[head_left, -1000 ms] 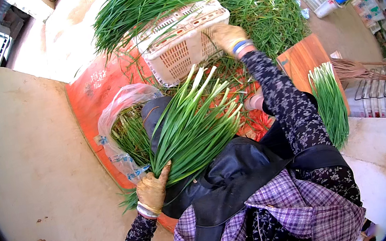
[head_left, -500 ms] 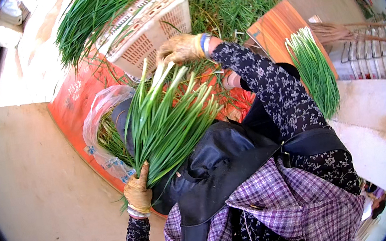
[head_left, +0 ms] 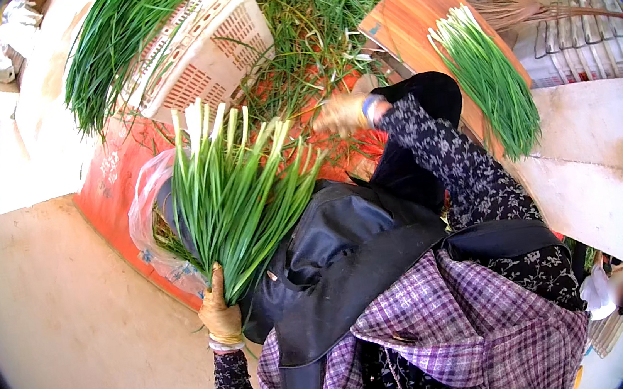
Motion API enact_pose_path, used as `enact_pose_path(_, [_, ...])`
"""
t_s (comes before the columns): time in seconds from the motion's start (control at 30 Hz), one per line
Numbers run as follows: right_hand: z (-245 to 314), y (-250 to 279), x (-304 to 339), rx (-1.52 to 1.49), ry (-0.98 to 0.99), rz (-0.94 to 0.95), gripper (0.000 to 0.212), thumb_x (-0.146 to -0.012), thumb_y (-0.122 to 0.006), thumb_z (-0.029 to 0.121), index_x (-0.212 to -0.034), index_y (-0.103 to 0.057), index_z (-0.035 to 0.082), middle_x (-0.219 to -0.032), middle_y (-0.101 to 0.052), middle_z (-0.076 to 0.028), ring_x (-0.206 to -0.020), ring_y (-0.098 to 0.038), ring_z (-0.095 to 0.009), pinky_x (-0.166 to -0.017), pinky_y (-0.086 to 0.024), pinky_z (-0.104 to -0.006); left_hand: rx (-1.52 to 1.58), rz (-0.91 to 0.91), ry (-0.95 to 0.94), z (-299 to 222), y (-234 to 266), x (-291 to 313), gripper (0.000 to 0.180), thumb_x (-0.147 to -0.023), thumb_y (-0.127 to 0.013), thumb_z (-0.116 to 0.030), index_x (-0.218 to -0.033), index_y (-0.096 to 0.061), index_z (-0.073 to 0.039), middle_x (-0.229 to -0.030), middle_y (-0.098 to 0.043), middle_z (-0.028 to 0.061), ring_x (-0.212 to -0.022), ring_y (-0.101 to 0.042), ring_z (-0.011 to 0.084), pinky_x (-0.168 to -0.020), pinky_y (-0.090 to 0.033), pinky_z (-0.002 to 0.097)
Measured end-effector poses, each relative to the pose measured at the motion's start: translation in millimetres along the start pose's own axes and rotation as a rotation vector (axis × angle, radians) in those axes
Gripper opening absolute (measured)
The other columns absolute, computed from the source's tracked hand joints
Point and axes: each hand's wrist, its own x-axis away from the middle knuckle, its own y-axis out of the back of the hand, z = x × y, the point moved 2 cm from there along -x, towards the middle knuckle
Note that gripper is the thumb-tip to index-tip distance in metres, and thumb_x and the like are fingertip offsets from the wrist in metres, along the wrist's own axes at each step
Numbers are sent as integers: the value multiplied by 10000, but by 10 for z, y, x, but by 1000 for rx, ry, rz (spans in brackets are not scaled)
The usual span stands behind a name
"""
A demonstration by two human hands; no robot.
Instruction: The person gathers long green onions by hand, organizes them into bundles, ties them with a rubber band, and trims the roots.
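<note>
My gloved left hand grips a bunch of garlic chives by its green leaf ends, its thumb lying along the leaves. The white stem ends fan out, pointing away from me, and the bunch rests across my lap over a black apron. To the right of the stems, my gloved right hand hangs above the red sheet; it is smeared by motion, so its fingers are unclear. Beyond the bunch, more chives lie on an upturned white plastic basket.
Loose chives and trimmings heap up behind the basket. At the right, a neat bunch lies on a wooden board, beside a broom. A clear plastic bag sits left of my lap. Another person appears at lower right.
My right hand has moved right and toward me, away from the chive stems. The left hand still holds the bunch. The whole view has shifted slightly.
</note>
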Motion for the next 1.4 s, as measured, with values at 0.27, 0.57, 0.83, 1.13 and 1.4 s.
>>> enact_pose_path(0.27, [-254, -794, -510, -497, 257, -35, 239, -857, -593, 192, -1059, -645, 74, -864, -667, -100, -751, -637, -269, -621, -501, -341, 53, -38, 88, 2, -115, 3, 895, -577, -510, 137, -1396, -493, -225, -1079, -669, 135, -915, -659, 332, -759, -528, 378])
enact_pose_path(0.57, [-360, 787, 710, 517, -424, -1030, 279, -830, -555, 144, -1075, -616, 24, -859, -692, -133, -958, -653, -264, -809, -530, -379, -37, -26, 151, 57, -202, 1, 905, -582, -513, 135, -1408, -475, -232, -1101, -663, 138, -886, -653, 334, -734, -525, 382])
enact_pose_path(0.83, [461, -424, -203, 448, 125, -334, 647, -828, -472, 698, -1064, -711, 145, -1034, -661, -161, -1000, -626, -349, -853, -490, -462, -44, -100, 52, 67, -221, -78, 927, -572, -524, 126, -1414, -465, -256, -1000, -668, 128, -830, -649, 334, -704, -527, 390])
enact_pose_path(1.13, [384, -800, -334, 620, 757, -453, 188, -821, -571, 183, -971, -677, 141, -884, -650, -94, -881, -637, -300, -714, -508, -430, -127, -41, 92, 133, -179, -53, 911, -584, -569, 97, -1408, -465, -278, -820, -629, 106, -702, -627, 307, -602, -506, 402])
enact_pose_path(1.4, [577, -654, -303, 854, 626, -587, 199, -847, -541, 278, -884, -711, 184, -838, -631, -43, -886, -608, -263, -754, -489, -409, -332, 90, -18, 8, 182, -261, 839, -637, -591, 37, -1390, -474, -315, -734, -606, 94, -627, -630, 302, -535, -483, 410])
